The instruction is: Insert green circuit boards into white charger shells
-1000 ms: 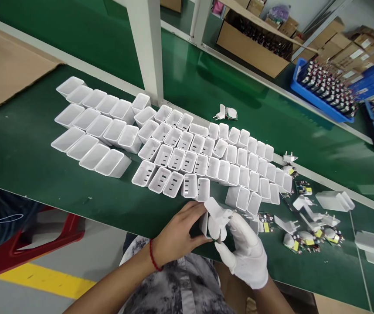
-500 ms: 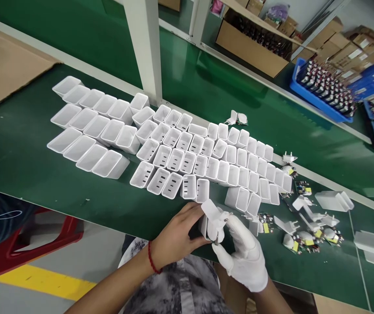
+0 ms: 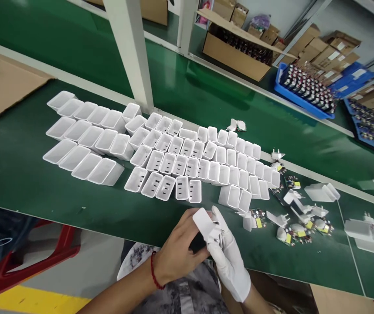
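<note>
Near the table's front edge, my bare left hand, with a red cord on the wrist, is wrapped round a white plastic casing mostly hidden by the fingers. My right hand, in a white glove, closes on a white plug cover at the casing's mouth. The cover's flat plate sticks up, tilted, between both hands. How deep its inner parts sit in the casing is hidden. Just beyond my hands stand rows of open white casings, several with dark slots inside.
On the right lie circuit boards with yellow labels and loose plug covers. More white shells lie farther right. A white post rises behind the casings. Behind the bench are a blue tray of parts and an open carton.
The plug cover has turned and sits closer to the casing. My right gloved fingers have shifted from pinching its edge to cupping round the casing. The camera view has shifted slightly.
</note>
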The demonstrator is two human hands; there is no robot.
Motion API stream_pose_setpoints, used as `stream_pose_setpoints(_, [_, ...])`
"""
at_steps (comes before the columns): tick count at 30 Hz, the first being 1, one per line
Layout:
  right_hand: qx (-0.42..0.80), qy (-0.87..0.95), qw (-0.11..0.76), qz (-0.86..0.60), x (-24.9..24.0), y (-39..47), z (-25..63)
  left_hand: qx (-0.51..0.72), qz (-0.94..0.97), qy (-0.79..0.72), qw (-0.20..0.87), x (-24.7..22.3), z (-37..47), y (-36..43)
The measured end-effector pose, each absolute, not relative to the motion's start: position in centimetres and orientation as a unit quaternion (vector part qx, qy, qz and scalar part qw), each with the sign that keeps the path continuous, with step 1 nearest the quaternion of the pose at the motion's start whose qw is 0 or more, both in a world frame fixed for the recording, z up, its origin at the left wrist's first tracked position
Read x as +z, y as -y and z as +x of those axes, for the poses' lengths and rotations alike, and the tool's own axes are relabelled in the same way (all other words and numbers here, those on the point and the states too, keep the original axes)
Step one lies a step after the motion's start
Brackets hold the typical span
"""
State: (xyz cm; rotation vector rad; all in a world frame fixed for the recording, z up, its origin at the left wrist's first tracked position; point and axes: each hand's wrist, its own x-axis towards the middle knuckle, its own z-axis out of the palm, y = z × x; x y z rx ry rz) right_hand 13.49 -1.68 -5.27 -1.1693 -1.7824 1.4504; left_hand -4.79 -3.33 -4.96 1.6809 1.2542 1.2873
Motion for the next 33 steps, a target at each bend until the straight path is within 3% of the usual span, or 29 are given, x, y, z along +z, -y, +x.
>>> stream_pose_setpoints(3, [0.638, 0.597, 0.298, -0.385, -4.5, 0.8, 12.6, 0.477, 0.623, -0.462, 0.414, -4.4, -5.1, 3.8])
stream_pose_setpoints(6, [0.632, 0.61, 0.295, -0.376, -3.7, 0.0, 12.0, 0.435, 0.595, -0.461, 0.494, -4.1, -5.6, 4.1])
stream_pose_setpoints(14, [0.67, 0.625, 0.259, -0.306, -3.0, 0.1, 11.8, 0.363, 0.572, -0.477, 0.56, -4.6, -6.6, 4.3])
stream_pose_setpoints(19, [0.715, 0.558, 0.289, -0.308, -3.5, 0.4, 11.9, 0.366, 0.576, -0.482, 0.549, -4.5, -6.7, 4.0])
stream_pose_setpoints(23, [0.694, 0.58, 0.296, -0.308, -3.0, 0.3, 11.5, 0.417, 0.527, -0.498, 0.549, -4.6, -5.8, 4.5])
stream_pose_setpoints(33, [0.657, 0.61, 0.317, -0.308, -3.0, 0.7, 11.6, 0.408, 0.52, -0.526, 0.536, -4.1, -5.4, 5.6])
